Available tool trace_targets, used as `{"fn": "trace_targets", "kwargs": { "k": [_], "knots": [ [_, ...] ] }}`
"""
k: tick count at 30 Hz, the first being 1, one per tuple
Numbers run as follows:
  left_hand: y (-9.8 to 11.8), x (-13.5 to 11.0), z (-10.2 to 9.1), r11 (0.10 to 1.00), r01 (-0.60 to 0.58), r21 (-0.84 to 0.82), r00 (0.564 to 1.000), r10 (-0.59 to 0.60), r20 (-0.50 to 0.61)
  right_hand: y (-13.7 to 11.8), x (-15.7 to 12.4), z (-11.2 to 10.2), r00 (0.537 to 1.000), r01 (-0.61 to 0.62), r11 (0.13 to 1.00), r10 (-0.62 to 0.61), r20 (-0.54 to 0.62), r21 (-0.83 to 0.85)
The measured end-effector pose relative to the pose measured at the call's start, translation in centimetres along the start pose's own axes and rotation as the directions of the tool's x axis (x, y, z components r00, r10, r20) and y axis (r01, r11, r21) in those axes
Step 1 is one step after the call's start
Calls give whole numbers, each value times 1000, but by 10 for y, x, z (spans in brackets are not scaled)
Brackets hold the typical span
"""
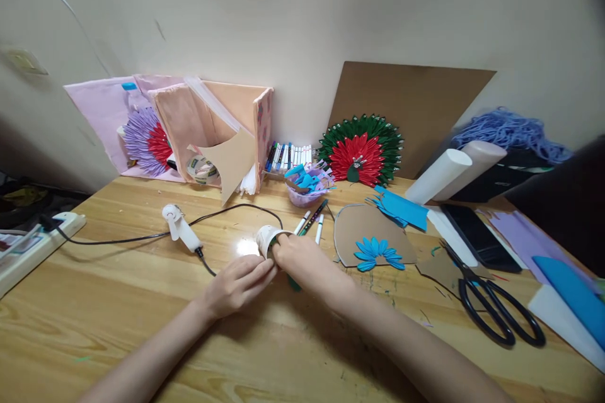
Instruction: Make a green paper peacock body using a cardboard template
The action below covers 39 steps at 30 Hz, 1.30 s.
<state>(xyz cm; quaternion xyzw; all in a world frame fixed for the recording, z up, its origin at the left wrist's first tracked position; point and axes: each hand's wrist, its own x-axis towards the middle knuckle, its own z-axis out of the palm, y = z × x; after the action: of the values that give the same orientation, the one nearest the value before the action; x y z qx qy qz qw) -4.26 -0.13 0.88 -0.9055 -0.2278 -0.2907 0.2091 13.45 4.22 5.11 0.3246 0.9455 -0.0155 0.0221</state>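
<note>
My left hand (240, 284) holds a small white paper cup (265, 237) tilted on its side near the middle of the table, its mouth facing right. The fingers of my right hand (302, 259) are bent into that mouth, so their tips and whatever they pinch are hidden. A bit of green shows inside the cup, and a dark green piece (293, 284) lies under my right hand. Several markers (312, 219) lie just beyond the hand. To its right rests a rounded cardboard piece (352, 233) with blue folded petals (378, 253) in a fan.
Black-handled scissors (491, 302), a phone (479, 236) and blue and purple sheets lie right. A white glue gun (182, 230) trails a cable left to a power strip (42, 252). Behind stand a fabric-covered box (184, 116), a scrap bowl (305, 195) and a red-green fan (362, 150).
</note>
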Motion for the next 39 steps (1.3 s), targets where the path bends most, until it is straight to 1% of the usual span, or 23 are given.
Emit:
{"fn": "trace_targets", "kwargs": {
  "k": [6, 12, 16, 18, 21, 23, 25, 27, 28, 30, 31, 33, 34, 36, 38, 39],
  "knots": [
    [1, 5, -3, 1000, 9, 20, 1000, -9, -12, -3, -5, -7, 1000, -2, 999, 2, -1, 40],
    [4, 6, -3, 999, 9, 32, 1000, -8, -28, -11, -13, -19, 996, -79, 996, 76, 43, 52],
    [4, 6, -1, 1000, 8, 20, 1000, -7, -29, -11, -14, -17, 997, -70, 997, 70, 18, 38],
    [4, 5, -1, 1000, 14, 17, 999, -14, -29, -9, -14, -14, 998, -51, 998, 52, -24, 20],
    [2, 1, -1, 998, 50, 39, 998, -48, -42, -7, -17, -13, 989, -2, 999, -3, -150, -34],
    [0, -1, 1, 991, 127, 48, 991, -124, -58, -3, -20, -17, 970, 20, 998, -34, -242, -60],
    [-5, 0, 5, 967, 253, 27, 966, -250, -65, 2, -24, -22, 949, 28, 999, -40, -314, -42],
    [-12, 8, 12, 923, 384, -6, 920, -384, -79, 12, -28, -26, 921, 27, 999, -13, -390, 32],
    [-17, 13, 16, 903, 430, -11, 897, -428, -109, 17, -30, -26, 902, 28, 995, 16, -431, 95],
    [-27, 28, 26, 873, 486, -36, 863, -486, -139, 28, -36, -25, 866, 36, 967, 96, -490, 253],
    [-33, 35, 31, 855, 516, -49, 846, -517, -132, 33, -41, -23, 859, 35, 942, 142, -492, 333],
    [-43, 47, 41, 812, 580, -61, 808, -583, -85, 42, -53, -18, 867, 14, 888, 218, -448, 460],
    [-48, 52, 46, 804, 592, -61, 803, -595, -45, 45, -62, -14, 877, 1, 861, 244, -414, 509],
    [-55, 58, 54, 799, 599, -62, 799, -601, -23, 50, -79, -5, 898, -22, 800, 279, -340, 600],
    [-61, 59, 61, 795, 603, -65, 796, -605, -14, 55, -95, 8, 903, -58, 729, 330, -276, 683],
    [-63, 59, 63, 791, 608, -66, 792, -610, -11, 58, -102, 15, 897, -88, 691, 368, -246, 717]
  ]
}}
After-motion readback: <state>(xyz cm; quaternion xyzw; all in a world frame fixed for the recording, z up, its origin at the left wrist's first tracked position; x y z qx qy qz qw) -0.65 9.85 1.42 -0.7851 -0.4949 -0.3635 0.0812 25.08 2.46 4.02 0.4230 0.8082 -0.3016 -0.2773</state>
